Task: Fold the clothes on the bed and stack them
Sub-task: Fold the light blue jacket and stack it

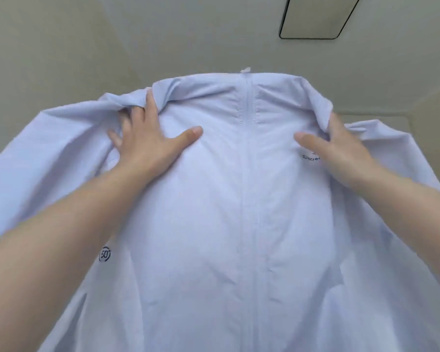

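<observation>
A pale lavender zip-up jacket (229,204) fills most of the head view, held up in front of me with its zipper running down the middle and its collar at the top. My left hand (148,141) grips the jacket at the left shoulder, fingers curled into the fabric and thumb lying across the front. My right hand (338,148) grips the right shoulder the same way, thumb on the chest beside a small printed logo. A round "50" mark sits low on the left side. Both sleeves spread outward to the sides.
Behind the jacket is a plain cream wall and ceiling (112,41). A dark-edged rectangular panel (315,16) shows at the top right. The bed and any other clothes are hidden by the jacket.
</observation>
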